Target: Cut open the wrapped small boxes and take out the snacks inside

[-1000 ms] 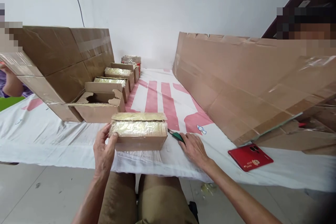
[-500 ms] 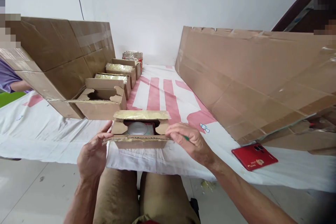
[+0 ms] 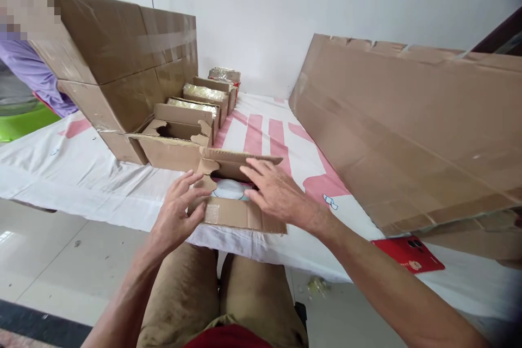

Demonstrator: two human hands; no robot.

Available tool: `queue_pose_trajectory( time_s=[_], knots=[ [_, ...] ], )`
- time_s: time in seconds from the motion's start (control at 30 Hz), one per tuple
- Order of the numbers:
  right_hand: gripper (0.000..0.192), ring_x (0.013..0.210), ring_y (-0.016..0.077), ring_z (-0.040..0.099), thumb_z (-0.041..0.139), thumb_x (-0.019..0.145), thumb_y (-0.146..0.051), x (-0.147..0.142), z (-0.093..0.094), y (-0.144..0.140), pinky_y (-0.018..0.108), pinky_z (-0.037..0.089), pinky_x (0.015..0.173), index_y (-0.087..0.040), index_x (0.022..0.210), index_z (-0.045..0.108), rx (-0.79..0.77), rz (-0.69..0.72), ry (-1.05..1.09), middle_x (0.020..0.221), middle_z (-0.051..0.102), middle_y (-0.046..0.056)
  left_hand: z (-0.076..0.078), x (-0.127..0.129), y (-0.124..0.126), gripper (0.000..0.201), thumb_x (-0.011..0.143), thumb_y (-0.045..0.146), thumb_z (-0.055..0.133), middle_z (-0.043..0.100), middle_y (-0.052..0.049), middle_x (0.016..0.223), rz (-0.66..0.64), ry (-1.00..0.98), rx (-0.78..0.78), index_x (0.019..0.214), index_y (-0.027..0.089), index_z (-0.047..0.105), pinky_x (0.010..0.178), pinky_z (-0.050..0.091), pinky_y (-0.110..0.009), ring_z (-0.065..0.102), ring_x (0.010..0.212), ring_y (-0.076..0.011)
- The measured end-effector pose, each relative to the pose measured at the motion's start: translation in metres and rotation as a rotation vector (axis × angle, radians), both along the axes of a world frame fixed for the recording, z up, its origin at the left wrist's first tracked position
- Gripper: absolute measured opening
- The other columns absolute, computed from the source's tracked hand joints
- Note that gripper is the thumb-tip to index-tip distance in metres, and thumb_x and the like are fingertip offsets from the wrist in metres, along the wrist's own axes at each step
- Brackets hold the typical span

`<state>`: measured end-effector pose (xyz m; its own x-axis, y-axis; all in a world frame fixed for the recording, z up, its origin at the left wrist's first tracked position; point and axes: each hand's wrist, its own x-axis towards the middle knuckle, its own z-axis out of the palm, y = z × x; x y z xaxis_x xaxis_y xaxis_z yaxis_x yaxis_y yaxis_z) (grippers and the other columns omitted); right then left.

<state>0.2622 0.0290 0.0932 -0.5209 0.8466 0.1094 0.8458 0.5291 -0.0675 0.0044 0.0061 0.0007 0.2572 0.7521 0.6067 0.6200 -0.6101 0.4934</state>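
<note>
A small cardboard box [image 3: 232,215] sits in front of me at the table's near edge. Its back flap stands raised, and the front flap leans out toward me with a strip of clear tape on it. Inside shows a white round thing [image 3: 229,189], partly covered by the side flap. My left hand [image 3: 179,204] is at the box's left end, fingers spread against the side flap and front corner. Over the right part of the opening lies my right hand [image 3: 273,187], fingers apart, with the fingertips at the back flap. It hides the right side flap.
Behind the box, an opened cardboard box [image 3: 175,155] and several smaller boxes [image 3: 206,95] form a row. Stacked cartons [image 3: 118,43] stand left, a large cardboard panel [image 3: 408,130] right. A red phone [image 3: 408,255] lies at right. A person in a purple sleeve [image 3: 35,73] is at far left.
The box's long flaps have spread apart, the front one now tipped toward me. Both hands have moved inward over it. A green bit seen at my right hand no longer shows. The view has shifted.
</note>
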Motion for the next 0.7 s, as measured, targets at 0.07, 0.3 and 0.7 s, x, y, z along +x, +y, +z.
queue_pose_trajectory(
  time_s=[0.07, 0.3, 0.7],
  knots=[
    [0.049, 0.142, 0.0387, 0.049, 0.060, 0.099, -0.025, -0.003, -0.003, 0.017, 0.056, 0.043, 0.112, -0.013, 0.146, 0.057, 0.067, -0.046, -0.030, 0.160, 0.049, 0.021, 0.002, 0.002, 0.002, 0.029, 0.090, 0.010, 0.053, 0.066, -0.011, 0.143, -0.028, 0.075, 0.052, 0.107, 0.022, 0.074, 0.117, 0.047, -0.058, 0.049, 0.148, -0.0332],
    [0.039, 0.133, 0.0321, 0.056, 0.059, 0.101, -0.024, 0.003, -0.012, 0.056, 0.046, 0.042, 0.112, -0.014, 0.138, 0.063, -0.083, -0.053, -0.077, 0.148, 0.061, 0.015, 0.030, 0.014, 0.014, 0.045, 0.077, -0.001, 0.047, 0.078, -0.008, 0.113, -0.209, 0.385, 0.061, 0.108, 0.020, 0.072, 0.115, 0.046, -0.060, 0.055, 0.141, -0.0354],
    [0.050, 0.128, 0.0346, 0.057, 0.054, 0.097, -0.013, 0.006, -0.033, 0.058, 0.047, 0.045, 0.099, -0.020, 0.146, 0.055, -0.006, -0.210, -0.203, 0.145, 0.063, 0.014, 0.045, 0.022, 0.023, 0.032, 0.081, 0.000, 0.051, 0.078, -0.011, 0.093, -0.275, 0.631, 0.101, 0.094, 0.017, 0.075, 0.122, 0.038, -0.065, 0.057, 0.140, -0.0377]
  ],
)
